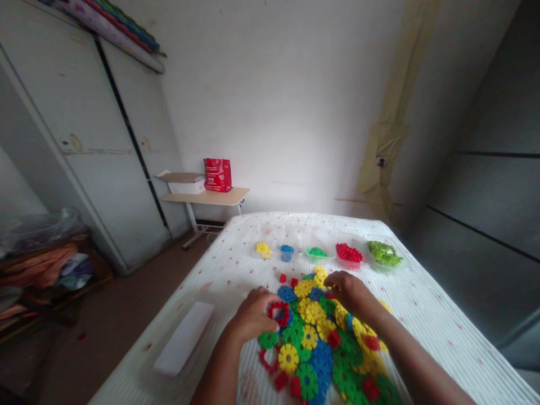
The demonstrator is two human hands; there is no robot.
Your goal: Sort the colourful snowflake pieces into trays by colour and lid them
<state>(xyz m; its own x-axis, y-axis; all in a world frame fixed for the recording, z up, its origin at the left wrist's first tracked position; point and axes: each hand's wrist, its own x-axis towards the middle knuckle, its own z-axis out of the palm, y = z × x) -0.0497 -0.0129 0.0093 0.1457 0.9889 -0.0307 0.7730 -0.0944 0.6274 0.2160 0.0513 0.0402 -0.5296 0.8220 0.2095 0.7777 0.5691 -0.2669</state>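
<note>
My left hand is closed at the left side of a heap of plastic pieces, with a red toothed ring between its thumb and fingers. Over the upper right of the heap, my right hand has its fingers bent together downward; what they grip, if anything, is hidden. Yellow snowflake discs, green snowflake discs and blue snowflake discs overlap below my hands. Small red blocks lie among them. Another red toothed piece rests at the heap's left edge.
Behind the heap stand clear containers with yellow pieces, blue pieces, green pieces, red pieces and light green pieces. A white oblong box lies left on the cloth-covered table. A red bag stands on a side table.
</note>
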